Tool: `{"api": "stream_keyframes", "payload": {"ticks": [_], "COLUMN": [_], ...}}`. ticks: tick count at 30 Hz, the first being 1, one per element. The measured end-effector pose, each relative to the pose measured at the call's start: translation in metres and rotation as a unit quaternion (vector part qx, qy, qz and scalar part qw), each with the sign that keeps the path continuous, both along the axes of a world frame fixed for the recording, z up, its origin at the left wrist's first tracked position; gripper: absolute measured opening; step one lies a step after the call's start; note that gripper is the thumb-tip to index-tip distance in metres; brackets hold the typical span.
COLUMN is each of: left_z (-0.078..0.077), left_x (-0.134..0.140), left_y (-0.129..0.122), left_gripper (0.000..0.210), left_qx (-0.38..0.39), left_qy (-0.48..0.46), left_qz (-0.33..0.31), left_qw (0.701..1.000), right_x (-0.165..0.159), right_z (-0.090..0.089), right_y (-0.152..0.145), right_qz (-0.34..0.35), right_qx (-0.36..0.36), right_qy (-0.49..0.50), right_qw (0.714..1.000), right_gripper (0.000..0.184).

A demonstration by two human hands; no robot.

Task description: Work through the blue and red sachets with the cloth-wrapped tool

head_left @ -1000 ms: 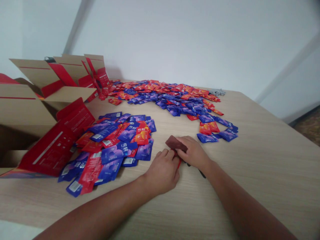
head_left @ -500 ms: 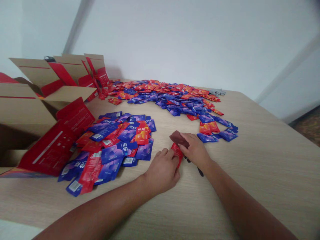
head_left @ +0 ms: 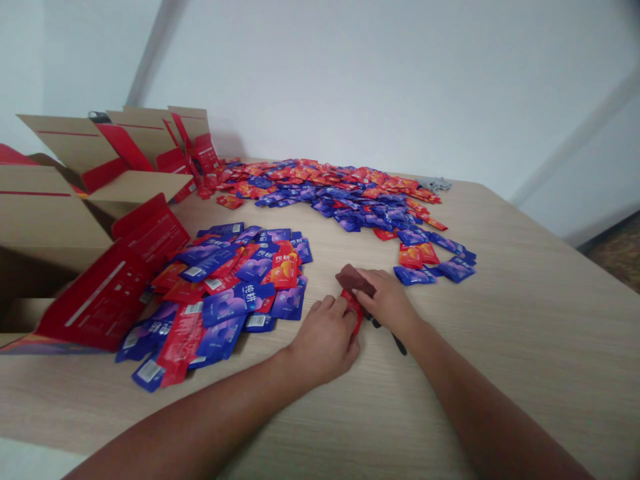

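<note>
My left hand (head_left: pixel 327 339) is closed on a red sachet (head_left: pixel 353 308) against the table, its fingers curled over the near side. In my right hand (head_left: pixel 387 300) is a folded brown cloth (head_left: pixel 354 280), pressed at the sachet's far end. A thin black object (head_left: pixel 399 344) sticks out beneath the right hand; its kind is hidden. Left of my hands lies a loose pile of blue and red sachets (head_left: pixel 227 300). A few more blue and orange sachets (head_left: pixel 419 255) rest beyond my right hand.
Open cardboard boxes (head_left: pixel 35 213) with red flaps stand along the left side. A long heap of red and blue sachets (head_left: pixel 325 190) stretches across the back of the table (head_left: pixel 500 320). Small grey scraps (head_left: pixel 434 184) lie at its right end, before a pale wall (head_left: pixel 375 80).
My right hand and the brown cloth have shifted slightly left over the red sachet. My left hand stays in place.
</note>
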State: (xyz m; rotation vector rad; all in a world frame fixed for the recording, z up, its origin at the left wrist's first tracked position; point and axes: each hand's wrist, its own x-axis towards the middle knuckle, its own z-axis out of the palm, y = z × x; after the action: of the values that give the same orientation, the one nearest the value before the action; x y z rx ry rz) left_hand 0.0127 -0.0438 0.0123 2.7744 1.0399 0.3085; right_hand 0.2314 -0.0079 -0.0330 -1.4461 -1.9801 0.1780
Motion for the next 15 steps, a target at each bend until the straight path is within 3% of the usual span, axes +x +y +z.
{"api": "stream_keyframes", "payload": {"ticks": [5,15], "left_z": [0.000,-0.005], "left_x": [0.000,-0.001], "left_y": [0.000,0.001], "left_gripper": [0.021,0.019], "left_qx": [0.002,-0.007], "left_qy": [0.004,-0.018], "left_qz": [0.004,-0.002], "left_qw": [1.000,1.000], "right_x": [0.005,-0.005], "right_z": [-0.003,0.012], "right_y": [0.003,-0.009], "right_qz": [-0.022,0.117], "right_qx": [0.021,0.002], "right_qy": [0.002,0.012], "right_qw": [1.000,0.993], "right_gripper": [0.049,0.058]}}
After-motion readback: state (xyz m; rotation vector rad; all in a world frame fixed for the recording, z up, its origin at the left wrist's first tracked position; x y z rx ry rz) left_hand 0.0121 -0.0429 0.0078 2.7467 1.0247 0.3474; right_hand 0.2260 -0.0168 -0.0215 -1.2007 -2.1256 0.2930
